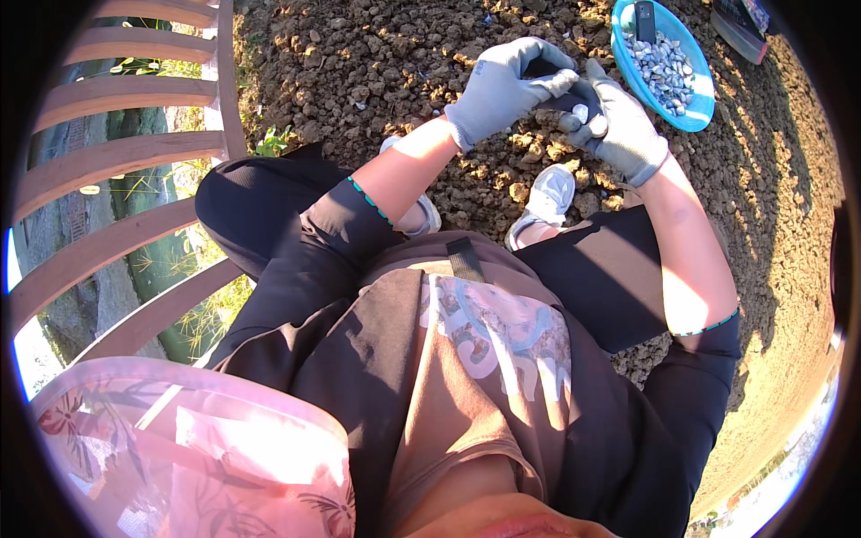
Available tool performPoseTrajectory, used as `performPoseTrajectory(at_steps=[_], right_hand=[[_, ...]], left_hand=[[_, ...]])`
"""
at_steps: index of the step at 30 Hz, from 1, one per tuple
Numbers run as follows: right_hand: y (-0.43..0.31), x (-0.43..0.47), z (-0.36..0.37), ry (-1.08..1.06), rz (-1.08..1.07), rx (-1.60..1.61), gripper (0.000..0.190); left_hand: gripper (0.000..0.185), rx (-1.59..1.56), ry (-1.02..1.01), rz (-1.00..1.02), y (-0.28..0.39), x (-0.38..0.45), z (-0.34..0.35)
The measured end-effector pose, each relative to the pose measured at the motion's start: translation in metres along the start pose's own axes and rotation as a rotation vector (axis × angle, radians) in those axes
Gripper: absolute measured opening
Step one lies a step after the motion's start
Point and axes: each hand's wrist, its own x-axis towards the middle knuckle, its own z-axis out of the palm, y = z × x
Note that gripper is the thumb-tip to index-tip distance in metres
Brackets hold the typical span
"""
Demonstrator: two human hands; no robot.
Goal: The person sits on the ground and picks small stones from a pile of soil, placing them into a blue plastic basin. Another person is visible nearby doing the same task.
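My left hand [511, 87], in a pale grey knit glove, is held over the soil with its thumb and fingers curled together. Whether anything sits between those fingertips cannot be told. Close beside its fingertips, my right hand [615, 124], gloved alike, is cupped around a few whitish pieces that look like garlic cloves [580, 112]. Just beyond the right hand, a light blue plastic basin [622, 57] rests on the ground, holding many similar whitish cloves [662, 74]. A dark mobile phone [644, 21] lies in the basin at its far end.
Lumpy brown soil [350, 60] spreads around my grey-white shoes [550, 195]. A curved wooden slatted railing [128, 158] runs along the left, with weeds beside it. A small green plant [272, 142] grows near my left knee. Part of a container [738, 32] shows at the upper right.
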Motion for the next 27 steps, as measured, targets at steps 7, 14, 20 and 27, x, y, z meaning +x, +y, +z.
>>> performPoseTrajectory(at_steps=[7, 14, 20, 27], right_hand=[[-0.015, -0.027, 0.017, 0.062, -0.063, -0.100, 0.053], [-0.023, -0.032, 0.015, 0.037, -0.040, -0.181, 0.054], [-0.029, -0.028, 0.021, 0.103, -0.022, -0.310, 0.055], [-0.035, -0.021, 0.015, 0.091, -0.140, -0.563, 0.082]], left_hand=[[0.028, 0.543, 0.145, -0.263, -0.138, 0.042, -0.118], [0.024, 0.922, 0.031, -0.505, -0.273, 0.067, -0.215], [0.022, 1.267, -0.250, -0.484, -0.315, 0.102, -0.190], [0.020, 1.367, -0.159, -0.434, -0.359, 0.094, -0.185]])
